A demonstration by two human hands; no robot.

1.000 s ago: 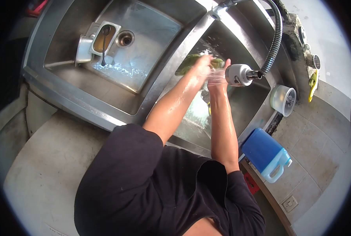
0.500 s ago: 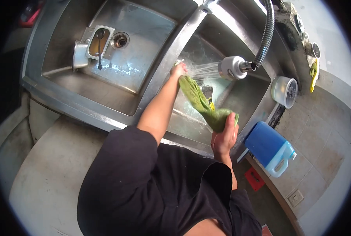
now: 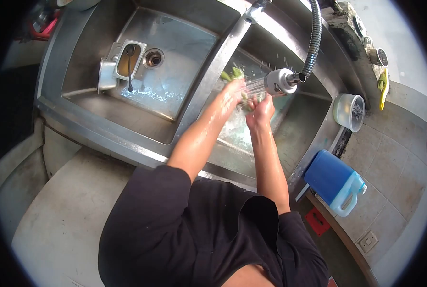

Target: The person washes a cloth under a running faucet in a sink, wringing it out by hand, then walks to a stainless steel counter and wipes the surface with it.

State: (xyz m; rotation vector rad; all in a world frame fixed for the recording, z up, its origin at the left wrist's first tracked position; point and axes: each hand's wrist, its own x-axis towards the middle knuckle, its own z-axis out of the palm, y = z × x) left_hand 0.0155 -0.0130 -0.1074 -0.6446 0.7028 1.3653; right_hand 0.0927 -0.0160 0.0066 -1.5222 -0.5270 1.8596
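Steel sink: wet, spray running.
Green cloth: stretched earlier, bunched now.
Left hand: fingers grasping cloth, we think; blurred.
Right hand: clenched on it, closer to left.

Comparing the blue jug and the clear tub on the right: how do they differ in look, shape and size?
Colour: the jug is strong blue over most of its body, while the tub is see-through and whitish.
Shape: the jug is boxy with a loop handle; the tub is round, with no handle in view.
Size: the jug looks clearly larger than the tub.
Shared: both are beside the sink, to its right.
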